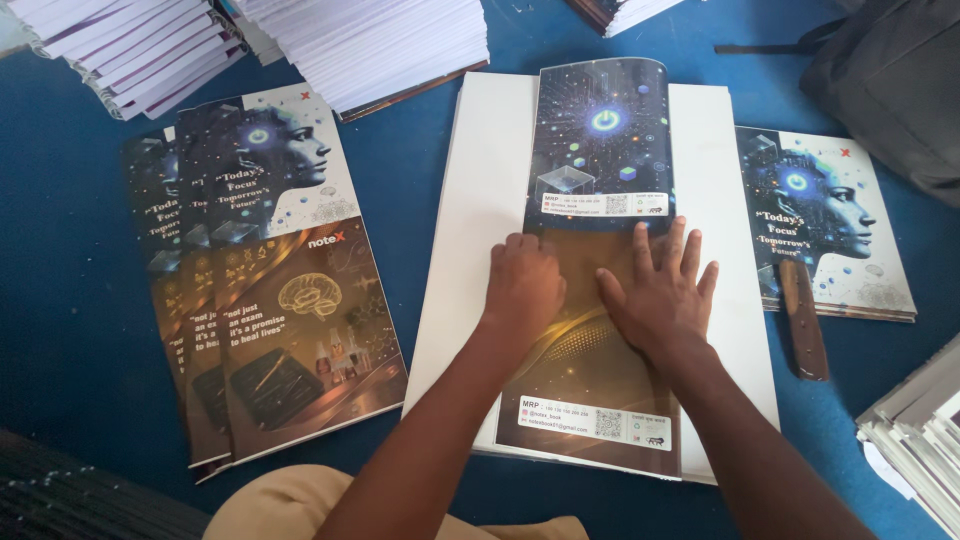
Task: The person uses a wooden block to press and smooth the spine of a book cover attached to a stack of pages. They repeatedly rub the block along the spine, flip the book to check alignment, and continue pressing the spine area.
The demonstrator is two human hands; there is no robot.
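Pressed flat on a printed cover sheet (598,250), both hands: left hand (524,285) curled into a loose fist, knuckles down, gripping nothing; right hand (660,295) spread wide, fingers (668,245) splayed and empty, palm bearing on the glossy paper. Lay lengthwise across a white board (480,200), that sheet, long axis running from the near edge of the blue surface (60,300) toward the far edge, dark starry half beyond the fingertips, brown half under and behind the wrists. Sat side by side at mid-sheet, just apart, neither hand nearer than the other. Curled up slightly at the far end, the sheet's top.

Fanned near the left edge, a small overlapping pile of printed covers (270,290). Near the right edge, one finished notebook (830,220) with a brown wooden-handled tool (803,318) overlapping its near edge. At the far edge, stacks of white page blocks (370,40); a grey bag (890,80) at the far right corner.
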